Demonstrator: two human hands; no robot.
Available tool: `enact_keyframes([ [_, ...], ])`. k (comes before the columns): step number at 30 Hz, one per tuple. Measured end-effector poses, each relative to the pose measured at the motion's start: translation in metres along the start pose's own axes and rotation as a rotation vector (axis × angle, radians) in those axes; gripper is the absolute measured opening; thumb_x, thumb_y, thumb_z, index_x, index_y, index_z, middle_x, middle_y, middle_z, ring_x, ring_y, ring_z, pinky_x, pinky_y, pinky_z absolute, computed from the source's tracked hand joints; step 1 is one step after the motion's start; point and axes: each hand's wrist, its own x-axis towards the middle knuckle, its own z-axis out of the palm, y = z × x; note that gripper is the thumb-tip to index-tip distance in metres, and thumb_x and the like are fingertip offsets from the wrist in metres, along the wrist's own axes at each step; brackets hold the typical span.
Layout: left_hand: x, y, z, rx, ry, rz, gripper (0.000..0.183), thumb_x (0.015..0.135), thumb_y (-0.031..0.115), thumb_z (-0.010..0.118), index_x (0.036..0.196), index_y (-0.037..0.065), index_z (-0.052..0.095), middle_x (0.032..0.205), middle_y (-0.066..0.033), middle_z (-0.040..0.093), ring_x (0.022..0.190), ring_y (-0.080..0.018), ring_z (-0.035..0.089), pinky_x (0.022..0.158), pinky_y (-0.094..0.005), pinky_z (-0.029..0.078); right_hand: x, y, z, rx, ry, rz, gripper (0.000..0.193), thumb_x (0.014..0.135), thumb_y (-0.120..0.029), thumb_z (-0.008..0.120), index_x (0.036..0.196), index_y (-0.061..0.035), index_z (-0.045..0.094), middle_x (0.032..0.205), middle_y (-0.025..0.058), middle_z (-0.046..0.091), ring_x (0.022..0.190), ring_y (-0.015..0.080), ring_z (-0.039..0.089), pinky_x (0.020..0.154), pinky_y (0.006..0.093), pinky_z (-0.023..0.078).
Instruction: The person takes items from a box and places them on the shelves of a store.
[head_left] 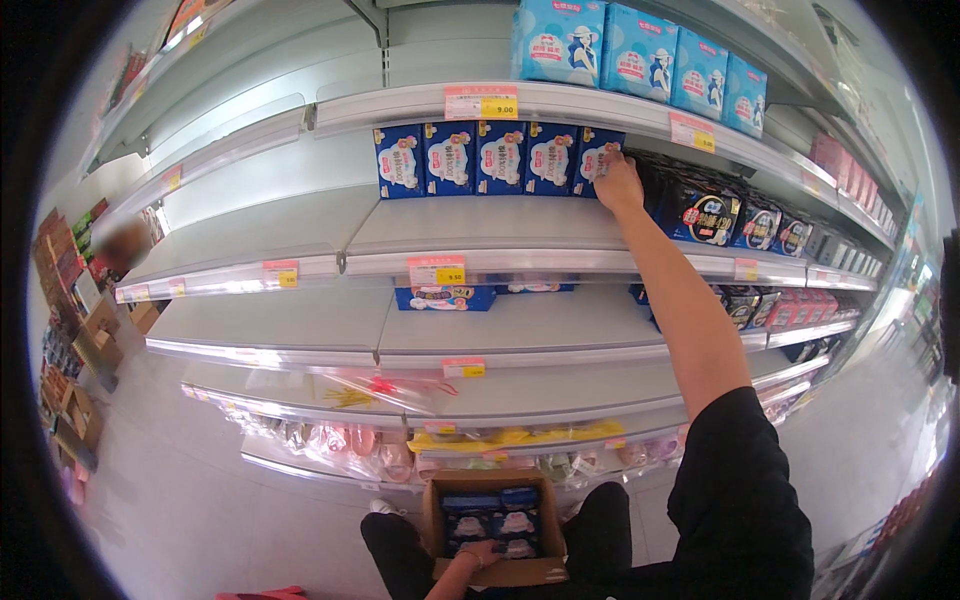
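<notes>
My right hand (620, 180) reaches up to the second shelf and grips the right edge of a dark blue sanitary pad pack (594, 160). That pack stands upright at the right end of a row of several matching ones (500, 158). Just right of the hand are black packs (705, 213). Low between my knees is an open cardboard box (548, 571) filled with more dark blue packs (517, 523). Inside it, my left hand (482, 552) has its fingers bent over one of these packs near the box's near side; the fingertips are partly hidden.
Light blue packs (640, 60) stand on the shelf above. Price tags line the shelf edges (440, 265). Lower down lie a few dark blue packs (445, 298), a clear plastic bag (390, 390) and bagged slippers (365, 445). Cartons (85, 415) stand at the far left, near another person (122, 245).
</notes>
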Motion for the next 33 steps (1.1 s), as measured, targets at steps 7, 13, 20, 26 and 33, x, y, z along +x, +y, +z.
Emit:
enact_keyframes([
  [7, 0.005, 0.009, -0.004, 0.014, -0.005, -0.01, 0.052, 0.076, 0.044, 0.054, 0.115, 0.01, 0.053, 0.115, -0.0156, 0.054, 0.106, -0.0314, 0.051, 0.089, -0.038, 0.04, 0.019, 0.033, 0.019, 0.03, 0.029, -0.252, 0.049, 0.072, -0.005, 0.052, 0.119, 0.0035, 0.041, 0.123, 0.0263, 0.042, 0.111, 0.0376, 0.045, 0.094, 0.0376, 0.039],
  [13, 0.028, -0.022, 0.025, 0.021, 0.143, 0.111, 0.039, 0.075, 0.034, 0.053, 0.107, 0.01, 0.057, 0.107, -0.0175, 0.057, 0.099, -0.0337, 0.054, 0.084, -0.0402, 0.044, 0.003, 0.005, -0.006, -0.107, 0.129, -0.497, 0.039, 0.076, -0.017, 0.048, 0.112, -0.0043, 0.055, 0.095, 0.026, 0.058, 0.089, 0.037, 0.057, 0.082, 0.0403, 0.045],
  [20, 0.019, -0.016, 0.022, 0.078, 0.173, 0.045, 0.039, 0.076, 0.03, 0.058, 0.107, 0.006, 0.055, 0.099, -0.016, 0.06, 0.095, -0.0326, 0.054, 0.083, -0.0402, 0.044, 0.009, 0.027, -0.007, -0.03, 0.23, -0.398, 0.041, 0.073, -0.018, 0.053, 0.11, -0.0011, 0.053, 0.093, 0.0237, 0.06, 0.087, 0.0369, 0.057, 0.082, 0.0399, 0.045],
  [26, 0.01, 0.018, -0.004, 0.073, 0.109, 0.041, 0.036, 0.075, 0.032, 0.059, 0.099, 0.005, 0.058, 0.096, -0.0164, 0.061, 0.092, -0.0326, 0.056, 0.079, -0.0394, 0.045, 0.047, 0.08, 0.011, 0.313, -0.062, -0.013, 0.052, 0.074, -0.017, 0.051, 0.119, 0.0077, 0.041, 0.112, 0.0291, 0.05, 0.109, 0.0355, 0.049, 0.089, 0.0358, 0.04],
  [33, 0.031, -0.015, 0.018, -0.011, 0.116, 0.045, 0.041, 0.076, 0.035, 0.057, 0.105, 0.006, 0.057, 0.104, -0.016, 0.059, 0.099, -0.0322, 0.054, 0.085, -0.0388, 0.043, 0.037, 0.06, 0.017, 0.238, -0.042, 0.024, 0.051, 0.067, -0.007, 0.049, 0.117, 0.0015, 0.043, 0.104, 0.0182, 0.054, 0.093, 0.0309, 0.053, 0.081, 0.0367, 0.043],
])
